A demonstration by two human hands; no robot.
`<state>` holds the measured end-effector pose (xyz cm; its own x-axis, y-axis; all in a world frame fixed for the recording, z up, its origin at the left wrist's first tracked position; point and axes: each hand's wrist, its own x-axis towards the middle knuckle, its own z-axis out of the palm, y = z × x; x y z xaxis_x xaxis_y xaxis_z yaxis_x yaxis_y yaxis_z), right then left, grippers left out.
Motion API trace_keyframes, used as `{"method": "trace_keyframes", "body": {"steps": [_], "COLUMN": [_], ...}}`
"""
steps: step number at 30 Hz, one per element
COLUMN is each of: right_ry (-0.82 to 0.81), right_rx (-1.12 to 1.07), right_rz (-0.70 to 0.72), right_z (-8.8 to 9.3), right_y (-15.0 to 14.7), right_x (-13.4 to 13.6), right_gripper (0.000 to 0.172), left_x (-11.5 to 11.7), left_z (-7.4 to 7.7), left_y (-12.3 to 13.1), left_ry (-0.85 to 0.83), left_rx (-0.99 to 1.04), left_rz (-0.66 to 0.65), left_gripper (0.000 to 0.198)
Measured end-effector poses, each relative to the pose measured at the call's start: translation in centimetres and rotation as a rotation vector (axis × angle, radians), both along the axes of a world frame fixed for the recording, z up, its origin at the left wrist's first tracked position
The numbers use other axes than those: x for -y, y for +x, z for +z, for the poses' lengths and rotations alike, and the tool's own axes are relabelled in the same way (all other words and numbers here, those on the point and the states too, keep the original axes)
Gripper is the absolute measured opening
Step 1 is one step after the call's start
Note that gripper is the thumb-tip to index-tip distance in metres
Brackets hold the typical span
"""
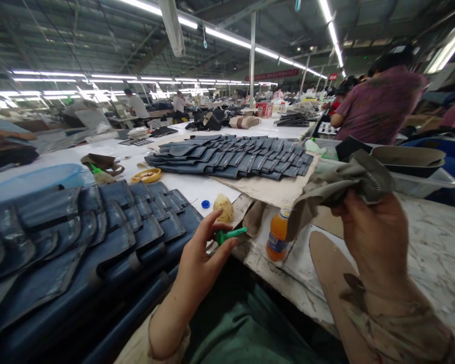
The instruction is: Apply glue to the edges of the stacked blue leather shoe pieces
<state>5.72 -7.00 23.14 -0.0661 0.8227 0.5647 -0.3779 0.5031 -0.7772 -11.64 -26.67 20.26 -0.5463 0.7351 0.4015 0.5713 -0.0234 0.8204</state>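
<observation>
In the head view, the left hand [200, 258] is partly curled, pinching a green tool [232, 234] between thumb and fingers near the tabletop's [436, 242] edge. The right hand [379, 242] is closed around a grey-green fabric piece [326, 184], raised at the right. Between them stands an orange bottle [276, 236]; overlapping blue pieces [117, 222] lie near left, with another blue stack [238, 156] farther away.

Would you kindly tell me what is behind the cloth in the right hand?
Behind the cloth in the right hand, a clear plastic bin shows, with a brown piece inside. The cloth hides part of the bin; what lies there cannot be seen.
</observation>
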Motion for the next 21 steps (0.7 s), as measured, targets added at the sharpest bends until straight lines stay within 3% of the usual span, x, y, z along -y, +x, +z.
{"method": "trace_keyframes", "body": {"steps": [6,10,13,17,21], "right_ry": [-0.077,-0.035,-0.055,-0.152,-0.154], "right_rx": [-0.190,-0.278,-0.166,0.138,0.205], "right_rz": [-0.035,-0.037,0.033,0.132,0.159], "right_z": [0.6,1.3,1.8,1.7,1.5], "right_y": [0.2,1.0,1.8,2.5,1.3], "right_x": [-1.6,-1.0,0.7,2.6,1.6], "right_gripper": [0.020,0.016,0.012,0.018,0.020], "left_x": [-0.3,-0.3,-0.3,0.1,1.2], "left_z": [0.0,-0.3,-0.3,-0.3,-0.2], "left_y": [0.0,-0.2,-0.3,-0.4,-0.5], "left_ry": [0.000,0.039,0.052,0.054,-0.012], "left_rx": [-0.104,-0.112,-0.099,-0.052,-0.046], "left_rz": [0.038,0.034,0.026,0.031,0.035], "left_gripper": [0.051,0.051,0.051,0.051,0.049]}}
